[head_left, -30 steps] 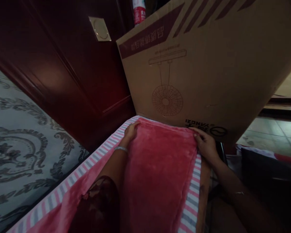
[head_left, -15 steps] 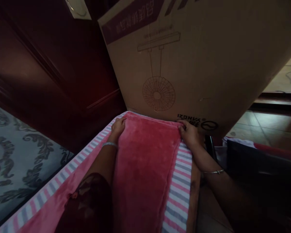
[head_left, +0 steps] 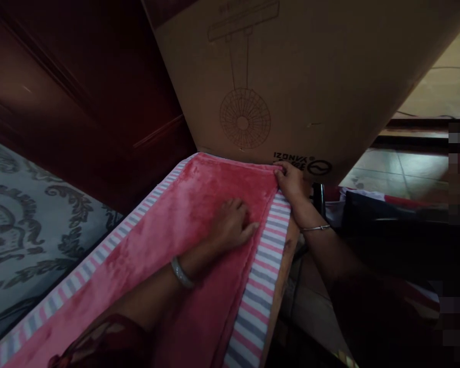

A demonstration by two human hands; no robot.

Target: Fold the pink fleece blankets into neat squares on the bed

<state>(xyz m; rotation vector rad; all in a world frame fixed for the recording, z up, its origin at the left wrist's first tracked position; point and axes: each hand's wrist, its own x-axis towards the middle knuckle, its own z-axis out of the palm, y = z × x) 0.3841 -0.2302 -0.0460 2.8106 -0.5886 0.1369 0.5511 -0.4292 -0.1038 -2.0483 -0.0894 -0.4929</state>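
pink towel pinned flat at two points

pink towel [head_left: 199,220] lies spread along a narrow board w/ a pink-grey-white striped cover [head_left: 270,245], far end close up to the cardboard box [head_left: 310,76]. left hand [head_left: 232,225] rests palm down mid-cloth, fingers together & flat, prob. to keep the plush from sliding & press out slack. right hand [head_left: 291,180] pinches the far right corner of the towel between thumb & fingers, so that edge stays taut & lined up w/ the board end. bangles on both wrists. box has a fan drawing, leans over the board's head. dark red wooden cabinet [head_left: 80,92] to the left, grey patterned bedding [head_left: 26,220] below it, tiled floor [head_left: 402,163] to the right. room is dim.
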